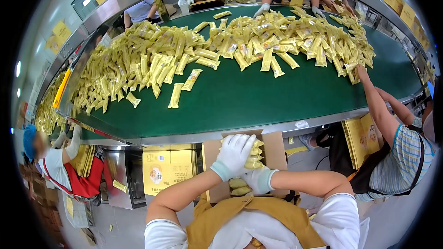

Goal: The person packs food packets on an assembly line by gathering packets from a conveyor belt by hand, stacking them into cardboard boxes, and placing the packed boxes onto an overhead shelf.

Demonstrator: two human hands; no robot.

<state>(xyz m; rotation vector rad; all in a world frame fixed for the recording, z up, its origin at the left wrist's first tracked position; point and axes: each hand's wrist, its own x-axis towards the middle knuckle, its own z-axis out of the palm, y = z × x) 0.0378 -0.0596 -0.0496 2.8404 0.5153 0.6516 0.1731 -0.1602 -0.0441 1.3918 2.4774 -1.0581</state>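
Note:
My left hand (236,153), in a white glove, lies over a row of small yellow packets (255,153) at an open cardboard box (275,150), its fingers bent around their left side. My right hand (259,179), also gloved, is at the near end of this row, with its fingertips partly hidden below the left wrist. The two hands hold the row between them. More packets (238,187) lie in the near part of the box, under my right hand. The box stands against the near edge of the green conveyor belt (230,101).
A long heap of yellow packets (152,60) covers the belt's far side. Flat yellow cartons (168,170) are stacked left of the box. Co-workers stand along the far edge; one person (397,157) reaches in at right, another (74,166) works at left. A metal rail (258,131) edges the belt.

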